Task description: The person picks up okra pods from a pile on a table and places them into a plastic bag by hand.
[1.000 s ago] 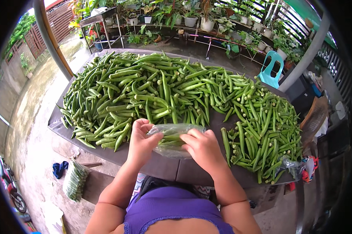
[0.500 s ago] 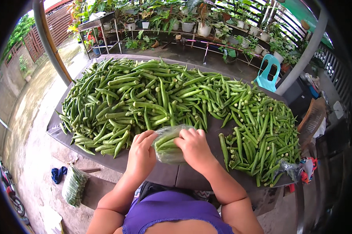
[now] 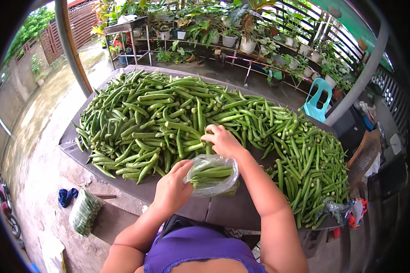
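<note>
Having left the near plastic bag [image 3: 223,185], the right hand [image 3: 225,142] is reaching half-curled to the far okra pile [image 3: 177,118], grip unclear; the left hand [image 3: 173,186] is pinching the part-filled bag alone

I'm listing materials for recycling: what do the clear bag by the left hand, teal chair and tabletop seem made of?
Clear bag: thin, glossy plastic film, wrinkled, with highlights and okra showing through. Teal chair: probably smooth moulded plastic, given its even colour and rounded cutouts. Tabletop: perhaps matte vinyl, from its dull sheen.
</note>
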### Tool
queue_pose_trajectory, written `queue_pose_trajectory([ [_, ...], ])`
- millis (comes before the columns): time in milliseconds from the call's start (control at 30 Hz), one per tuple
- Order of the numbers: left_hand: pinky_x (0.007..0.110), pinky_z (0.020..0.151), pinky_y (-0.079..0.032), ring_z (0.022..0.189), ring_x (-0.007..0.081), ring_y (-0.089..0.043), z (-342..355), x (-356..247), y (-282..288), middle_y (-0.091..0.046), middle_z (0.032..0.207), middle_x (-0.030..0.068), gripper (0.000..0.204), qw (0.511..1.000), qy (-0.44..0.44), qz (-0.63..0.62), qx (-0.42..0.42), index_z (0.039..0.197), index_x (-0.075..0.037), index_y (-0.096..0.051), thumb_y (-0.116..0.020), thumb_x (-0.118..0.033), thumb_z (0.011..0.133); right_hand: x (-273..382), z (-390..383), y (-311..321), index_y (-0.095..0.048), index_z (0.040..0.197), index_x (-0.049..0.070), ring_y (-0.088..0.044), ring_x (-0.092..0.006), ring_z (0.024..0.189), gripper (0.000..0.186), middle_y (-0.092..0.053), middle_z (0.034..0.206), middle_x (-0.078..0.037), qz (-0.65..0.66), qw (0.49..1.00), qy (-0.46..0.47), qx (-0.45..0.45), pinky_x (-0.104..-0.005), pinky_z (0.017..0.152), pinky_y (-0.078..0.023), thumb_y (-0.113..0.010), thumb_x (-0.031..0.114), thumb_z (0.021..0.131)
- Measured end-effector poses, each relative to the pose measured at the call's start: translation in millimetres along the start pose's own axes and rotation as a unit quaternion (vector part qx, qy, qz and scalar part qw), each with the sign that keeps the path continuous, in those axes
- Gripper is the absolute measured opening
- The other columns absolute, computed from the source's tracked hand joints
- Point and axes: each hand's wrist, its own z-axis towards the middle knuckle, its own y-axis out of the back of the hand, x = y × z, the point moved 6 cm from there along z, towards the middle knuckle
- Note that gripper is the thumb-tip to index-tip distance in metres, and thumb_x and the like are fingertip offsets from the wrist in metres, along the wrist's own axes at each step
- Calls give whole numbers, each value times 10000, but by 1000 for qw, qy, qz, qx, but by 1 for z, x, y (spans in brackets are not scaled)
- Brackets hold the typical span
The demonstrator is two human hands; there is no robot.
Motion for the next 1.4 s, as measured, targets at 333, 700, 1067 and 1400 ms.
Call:
queue_pose_trajectory([
  [333, 285, 707, -498, 770, 185, -620, 7, 0, 12, -631, 1291, 138, 594, 996, -6, -81, 26, 1322, 15, -605, -583, 16, 728, -28, -60, 76, -683, 1051, -17, -704, -282, 816, 166, -720, 935, -168, 168, 960, -156, -162, -367, 768, -538, -699, 68, 910],
  [700, 254, 732, -479, 856, 142, -601, 25, 1, 8, -624, 1258, 120, 650, 988, -5, -148, 50, 1339, 56, -581, -571, 35, 689, 43, -102, 89, -661, 1120, -23, -555, -94, 722, 164, -654, 861, -27, 439, 867, -148, -185, -252, 684, -474, -591, 91, 1026],
  [1067, 231, 522, -410, 557, 45, -483, 34, 2, 11, -627, 719, 0, 662, 979, 45, -187, 72, 1362, -1, -593, -590, 28, 701, 89, -74, 76, -619, 1070, 11, -667, -172, 814, 96, -687, 960, -79, 337, 937, -97, 6, -313, 715, -522, -595, 32, 979],
  [1400, 264, 603, -443, 646, 125, -528, 6, -19, 6, -622, 1296, 115, 638, 992, -18, -127, 10, 1332, 31, -588, -553, 62, 696, 114, -100, 101, -628, 961, 14, -656, -406, 883, 184, -651, 952, -167, -40, 988, -148, -26, -477, 759, -531, -701, -14, 794],
])
